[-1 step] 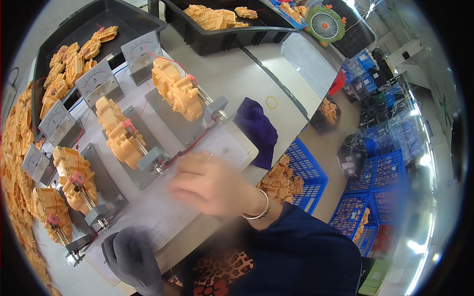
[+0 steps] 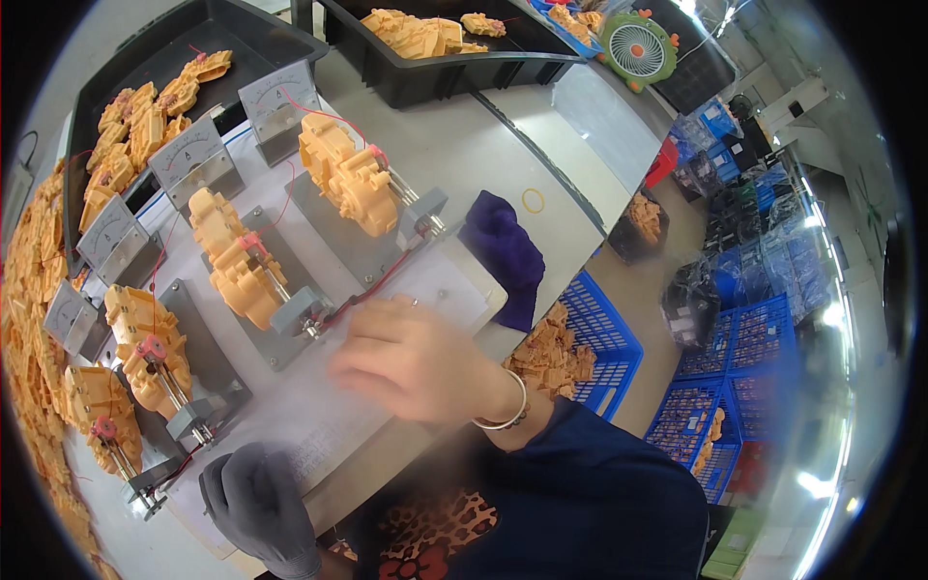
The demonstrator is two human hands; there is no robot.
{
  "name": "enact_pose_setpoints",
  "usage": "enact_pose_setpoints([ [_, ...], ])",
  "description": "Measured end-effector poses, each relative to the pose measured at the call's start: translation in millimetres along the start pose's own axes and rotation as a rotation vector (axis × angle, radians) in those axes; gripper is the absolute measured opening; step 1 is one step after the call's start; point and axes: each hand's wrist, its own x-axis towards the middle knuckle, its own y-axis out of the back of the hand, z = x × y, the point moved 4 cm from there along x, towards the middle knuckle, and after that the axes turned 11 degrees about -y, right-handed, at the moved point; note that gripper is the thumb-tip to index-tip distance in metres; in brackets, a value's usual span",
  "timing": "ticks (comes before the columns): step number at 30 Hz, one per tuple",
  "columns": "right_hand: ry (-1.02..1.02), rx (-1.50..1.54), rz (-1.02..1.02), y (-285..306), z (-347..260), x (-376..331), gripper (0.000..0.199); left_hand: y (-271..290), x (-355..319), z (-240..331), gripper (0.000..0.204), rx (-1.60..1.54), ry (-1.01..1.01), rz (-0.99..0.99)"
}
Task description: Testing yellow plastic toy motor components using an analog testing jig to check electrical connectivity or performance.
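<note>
Four test stands sit in a slanted row on the white worktable [image 2: 454, 145], each with a grey base plate, a small clamp and a stack of yellow plastic parts. Behind them stand four grey meters [image 2: 196, 159], and a black tray [image 2: 126, 58] behind those holds more of the same parts. A dark blue cloth [image 2: 503, 253] lies at the table edge.

The right hand [image 2: 416, 362], bare with a bangle at the wrist, hovers just beside the clamp [image 2: 300, 314] of the second stand; its fingers are loosely curled and blurred, and I cannot tell if they pinch anything. The left hand [image 2: 256, 503], in a dark glove, rests at the near edge of the table with fingers bent, holding nothing that I can see.

The yellow stack [image 2: 237, 261] in that clamp looks light, stiff and a little slippery, probably hard moulded plastic. I judge it is best gripped by its two broad sides, away from the thin red wires [image 2: 319, 114].
</note>
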Motion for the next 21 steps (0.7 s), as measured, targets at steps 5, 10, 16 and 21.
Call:
enact_pose_setpoints([
  [5, 0.002, -0.003, 0.022, -1, 4, -2, 0.007, -4, 1, 0, 0.018, -0.01, 0.098, 0.003],
  [10, 0.055, -0.083, 0.049, 1, -3, -3, 0.008, -2, 4, 3, 0.018, 0.024, 0.064, 0.007],
  [16, 0.13, 0.005, 0.275, 24, 0, -13, 0.015, -3, 6, 4, 0.019, 0.014, -0.032, 0.033],
  [21, -0.112, -0.243, 0.483, 56, 51, -31, 0.017, -3, 7, 9, 0.019, 0.021, -0.048, 0.052],
])
